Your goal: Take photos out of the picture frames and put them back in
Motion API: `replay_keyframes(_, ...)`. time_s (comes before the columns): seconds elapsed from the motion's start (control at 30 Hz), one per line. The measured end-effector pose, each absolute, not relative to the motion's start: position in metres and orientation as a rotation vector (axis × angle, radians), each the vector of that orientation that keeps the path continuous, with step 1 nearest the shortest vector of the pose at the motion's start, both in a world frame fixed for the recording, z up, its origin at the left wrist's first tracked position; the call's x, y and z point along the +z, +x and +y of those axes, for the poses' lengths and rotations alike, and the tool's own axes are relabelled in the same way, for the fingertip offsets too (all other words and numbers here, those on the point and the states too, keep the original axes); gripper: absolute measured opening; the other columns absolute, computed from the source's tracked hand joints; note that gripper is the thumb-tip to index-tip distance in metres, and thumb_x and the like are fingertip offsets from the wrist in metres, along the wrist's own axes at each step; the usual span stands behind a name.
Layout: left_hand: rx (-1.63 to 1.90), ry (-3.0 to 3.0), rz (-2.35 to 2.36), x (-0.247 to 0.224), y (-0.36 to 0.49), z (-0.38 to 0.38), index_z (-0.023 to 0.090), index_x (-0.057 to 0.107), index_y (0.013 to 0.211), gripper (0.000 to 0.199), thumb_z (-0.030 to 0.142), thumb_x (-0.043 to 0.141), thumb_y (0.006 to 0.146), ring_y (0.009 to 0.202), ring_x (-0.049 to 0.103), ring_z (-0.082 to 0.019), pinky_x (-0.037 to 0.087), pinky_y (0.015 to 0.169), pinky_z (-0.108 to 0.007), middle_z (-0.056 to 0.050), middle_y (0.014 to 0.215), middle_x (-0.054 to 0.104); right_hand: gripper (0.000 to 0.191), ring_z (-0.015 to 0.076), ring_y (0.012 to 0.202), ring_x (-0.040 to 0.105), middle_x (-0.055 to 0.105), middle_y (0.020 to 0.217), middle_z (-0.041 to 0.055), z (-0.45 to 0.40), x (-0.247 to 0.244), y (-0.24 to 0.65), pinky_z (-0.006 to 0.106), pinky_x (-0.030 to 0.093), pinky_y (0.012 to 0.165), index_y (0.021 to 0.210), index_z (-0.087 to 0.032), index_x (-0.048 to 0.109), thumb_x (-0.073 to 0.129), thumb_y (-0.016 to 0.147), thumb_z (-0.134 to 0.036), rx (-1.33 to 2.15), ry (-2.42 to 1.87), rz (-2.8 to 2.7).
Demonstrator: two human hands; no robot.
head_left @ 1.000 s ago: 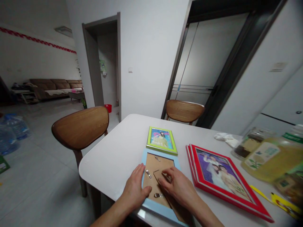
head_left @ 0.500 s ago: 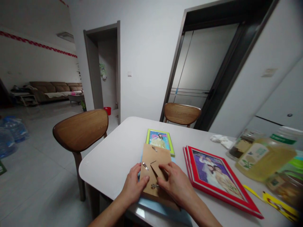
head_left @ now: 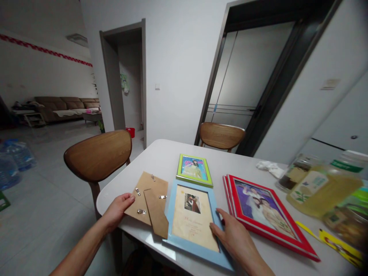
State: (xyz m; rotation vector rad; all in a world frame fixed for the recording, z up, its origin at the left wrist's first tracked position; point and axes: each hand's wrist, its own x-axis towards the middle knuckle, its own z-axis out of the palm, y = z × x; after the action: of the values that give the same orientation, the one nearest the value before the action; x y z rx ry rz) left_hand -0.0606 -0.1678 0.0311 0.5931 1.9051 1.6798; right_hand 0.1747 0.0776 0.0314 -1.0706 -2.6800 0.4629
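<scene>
My left hand (head_left: 117,210) pinches the left edge of a brown backing board (head_left: 137,209), which has several metal clips and a fold-out stand leg. The board is tilted at the table's front edge, just left of a light blue photo frame (head_left: 170,214). That frame lies flat around a cream printed sheet (head_left: 184,226) with a small photo on it. Against the frame's right side rests my right hand (head_left: 234,235), thumb and index finger apart, the thumb over the sheet. Its other fingers are partly hidden.
A green photo frame (head_left: 209,174) lies just beyond the blue one. To the right are stacked red photo frames (head_left: 287,234), a jug of yellow liquid (head_left: 312,191), jars and a crumpled tissue (head_left: 268,166). Wooden chairs (head_left: 100,155) stand around the white table (head_left: 161,161).
The backing board has moved left in my left hand, away from the blue frame, uncovering the cream sheet. My right hand has left the board and moved right to the frame's side.
</scene>
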Motion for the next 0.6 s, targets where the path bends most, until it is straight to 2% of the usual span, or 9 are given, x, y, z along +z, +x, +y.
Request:
replay_keyframes(0.17,1.471,0.701,2.200,0.030,-0.074,-0.172,0.014,0.054,0.076,0.031,0.042,0.056,0.062,0.051,0.053,-0.015,0.037,0.050,-0.023,0.004,0.052,0.053,0.053,0.0248,0.087,0.055,0.059,0.098,0.0181,0.081,0.031,0.169,0.033,0.038,0.076,0.115,-0.003,0.043,0.042,0.067,-0.023,0.504,-1.137,-2.647)
replay_keyframes(0.27,1.359,0.758,2.418,0.032,-0.078,-0.172,0.015,0.054,0.092,0.035,0.031,0.057,0.061,0.058,0.054,-0.018,0.039,0.058,-0.027,0.004,0.054,0.052,0.056,0.0216,0.076,0.057,0.061,0.087,0.0137,0.081,0.039,0.168,0.030,0.041,0.069,0.117,-0.005,0.040,0.043,0.064,-0.022,0.824,-1.179,-2.433)
replay_keyframes(0.37,1.315,0.822,2.580,0.038,-0.067,-0.164,0.017,0.049,0.105,0.043,0.022,0.056,0.062,0.090,0.051,-0.024,0.036,0.080,-0.035,-0.004,0.086,0.058,0.064,0.0169,0.057,0.057,0.060,0.072,0.0042,0.074,0.051,0.172,0.028,0.042,0.056,0.126,-0.013,0.025,0.043,0.066,-0.024,1.493,-1.165,-2.040)
replay_keyframes(0.43,1.313,0.942,2.611,0.045,-0.043,-0.152,0.017,0.046,0.109,0.046,0.019,0.055,0.064,0.108,0.041,-0.023,0.029,0.091,-0.035,-0.007,0.110,0.050,0.070,0.0154,0.050,0.056,0.059,0.067,-0.0002,0.067,0.060,0.174,0.028,0.042,0.052,0.129,-0.021,0.017,0.046,0.066,-0.026,1.860,-1.103,-1.737)
replay_keyframes(0.53,1.275,1.367,2.443,0.054,0.013,-0.123,0.016,0.041,0.114,0.050,0.020,0.056,0.066,0.110,0.040,-0.022,0.029,0.095,-0.037,-0.010,0.117,0.047,0.079,0.0146,0.048,0.055,0.059,0.064,-0.0033,0.057,0.073,0.173,0.027,0.042,0.051,0.130,-0.028,0.014,0.055,0.062,-0.024,2.059,-1.012,-1.492)
replay_keyframes(0.6,1.270,1.593,2.278,0.058,0.050,-0.101,0.017,0.034,0.120,0.067,0.025,0.064,0.061,0.114,0.035,-0.025,0.029,0.096,-0.040,-0.011,0.125,0.040,0.082,0.0129,0.047,0.054,0.059,0.065,-0.0046,0.052,0.079,0.171,0.026,0.042,0.052,0.129,-0.031,0.014,0.059,0.060,-0.024,2.070,-0.957,-1.476)
